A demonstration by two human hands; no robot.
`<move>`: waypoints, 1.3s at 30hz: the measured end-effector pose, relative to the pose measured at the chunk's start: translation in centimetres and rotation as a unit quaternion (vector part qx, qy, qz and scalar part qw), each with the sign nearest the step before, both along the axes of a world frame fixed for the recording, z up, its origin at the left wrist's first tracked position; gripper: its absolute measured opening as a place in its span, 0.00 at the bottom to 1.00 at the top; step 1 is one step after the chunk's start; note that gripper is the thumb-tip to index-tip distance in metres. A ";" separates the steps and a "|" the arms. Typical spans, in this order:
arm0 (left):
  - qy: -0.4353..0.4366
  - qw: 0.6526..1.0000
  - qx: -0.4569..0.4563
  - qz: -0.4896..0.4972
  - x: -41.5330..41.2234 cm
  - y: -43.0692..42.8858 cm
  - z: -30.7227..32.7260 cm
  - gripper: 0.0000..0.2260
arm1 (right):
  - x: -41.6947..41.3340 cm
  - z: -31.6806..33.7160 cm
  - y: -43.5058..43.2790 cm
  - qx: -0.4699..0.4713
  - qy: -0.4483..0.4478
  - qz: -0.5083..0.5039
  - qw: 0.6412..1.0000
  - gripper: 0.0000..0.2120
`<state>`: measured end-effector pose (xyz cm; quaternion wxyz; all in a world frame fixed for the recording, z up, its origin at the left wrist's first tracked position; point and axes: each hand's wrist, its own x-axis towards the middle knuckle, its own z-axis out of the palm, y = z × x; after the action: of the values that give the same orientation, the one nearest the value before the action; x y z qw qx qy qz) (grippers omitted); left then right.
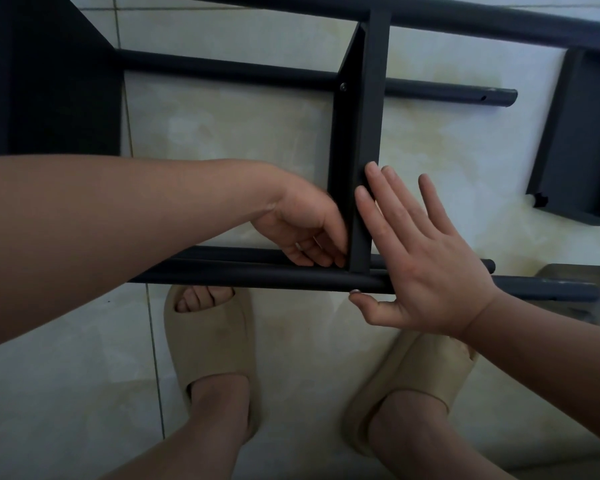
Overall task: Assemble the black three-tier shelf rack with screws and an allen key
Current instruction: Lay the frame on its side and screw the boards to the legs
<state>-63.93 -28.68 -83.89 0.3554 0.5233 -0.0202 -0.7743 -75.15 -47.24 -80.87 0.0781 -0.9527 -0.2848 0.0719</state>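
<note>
A black metal shelf rack of round tubes [257,277] lies on its side on a pale tiled floor [222,133], and its flat black middle shelf panel [361,116] stands on edge, running from the far tubes to the near ones. Left of that panel, the left hand [302,226] reaches in from the side with its fingers curled at the corner where the panel meets the near tube. Its grip is closed in tight against the panel's lower end, but I cannot tell whether it holds anything there. Right of the panel, the right hand [426,265] is spread flat, its grip fully open and its straight fingers laid against the panel's face. Its thumb sits just below the near tube, beside a small silver screw head [355,291] under the panel's foot. Another screw head [343,86] shows on the panel's left flange by a farther tube. Well left of the panel a second black shelf [49,81] is fixed to the frame, and well right of it a loose black shelf panel [579,140] lies on the floor. Below the panel are two feet in beige foam slippers [208,341].
</note>
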 end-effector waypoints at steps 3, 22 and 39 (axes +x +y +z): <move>-0.020 1.000 0.002 -0.002 -0.2 0.0 -0.2 0.05 | 0.0 0.1 0.0 0.002 0.000 0.005 1.000 0.48; 0.013 0.999 -0.010 0.031 -0.1 0.2 -0.4 0.07 | 0.1 0.3 0.1 0.018 0.025 0.006 1.000 0.47; 0.021 0.999 -0.019 0.018 0.0 0.4 -0.5 0.07 | 0.0 0.3 0.1 0.021 0.032 0.002 0.999 0.47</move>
<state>-63.97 -28.24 -84.37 0.3797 0.5001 -0.0176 -0.7781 -75.11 -47.11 -80.53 0.1071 -0.9474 -0.2860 0.0962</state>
